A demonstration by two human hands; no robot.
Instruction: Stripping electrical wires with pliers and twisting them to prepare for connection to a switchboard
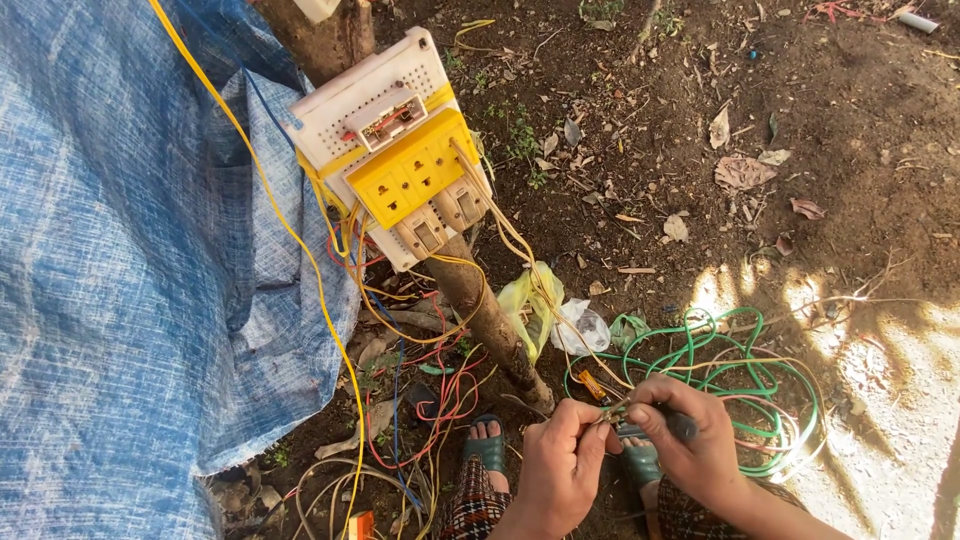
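A thin wire end is pinched by the left hand low beside the post, a dark-handled tool gripped in the right hand; the wire is best held taut near the tip.

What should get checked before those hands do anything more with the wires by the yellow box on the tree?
1. Left hand pinches the thin pale wire end: ok.
2. Right hand grips a dark-handled tool: ok.
3. Wires run up to the white and yellow plastic socket board on the tree trunk; whether it is live: cannot tell.
4. Ground wires tidy: not ok, the green coiled cable and red and yellow loose wires lie tangled.
5. Feet covered: not ok, open green sandals.
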